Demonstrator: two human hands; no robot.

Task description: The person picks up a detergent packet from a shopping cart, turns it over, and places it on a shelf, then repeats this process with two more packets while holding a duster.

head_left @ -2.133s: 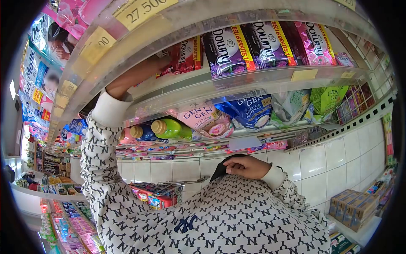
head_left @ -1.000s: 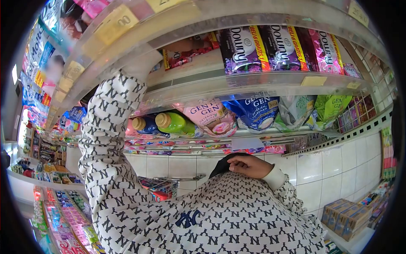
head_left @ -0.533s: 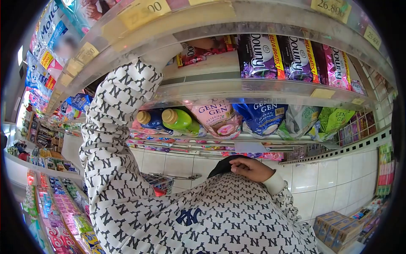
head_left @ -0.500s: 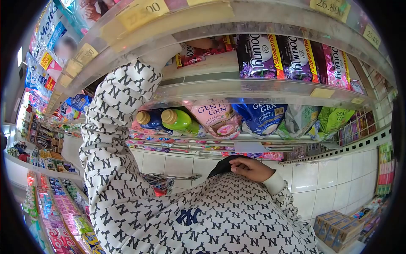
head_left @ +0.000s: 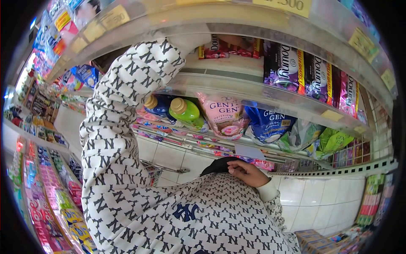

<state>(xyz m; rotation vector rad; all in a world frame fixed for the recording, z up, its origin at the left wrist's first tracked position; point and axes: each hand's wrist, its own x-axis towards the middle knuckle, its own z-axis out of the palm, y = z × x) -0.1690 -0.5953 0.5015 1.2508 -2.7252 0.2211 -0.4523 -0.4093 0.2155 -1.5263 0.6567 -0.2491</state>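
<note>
My left arm, in a white sleeve with a dark letter pattern, reaches into the upper shelf. The left hand (head_left: 237, 40) lies over red Downy sachet packs (head_left: 216, 51), its fingers mostly hidden by the packs and the cloudy shelf edge. Right beside them stand purple-black Downy packs (head_left: 282, 67) with yellow strips. Low in front of my body, my right hand (head_left: 250, 173) is closed, fingers curled against the front of my top. Its fingertips meet the edge of a black cloth-like thing (head_left: 216, 166); what they grip is hidden.
On the shelf below are green (head_left: 186, 111) and blue bottles (head_left: 159, 106), a pink Gentle Gen pouch (head_left: 223, 116) and a blue one (head_left: 270, 125). A transparent shelf lip (head_left: 237, 82) runs across. Cardboard boxes (head_left: 315, 242) sit at lower right; a metal cart (head_left: 163, 167) shows beyond my arm.
The view has turned and tilted, so the shelf goods appear further right and slope down to the right. My left hand stays at the red packs; my right hand keeps its curled pose.
</note>
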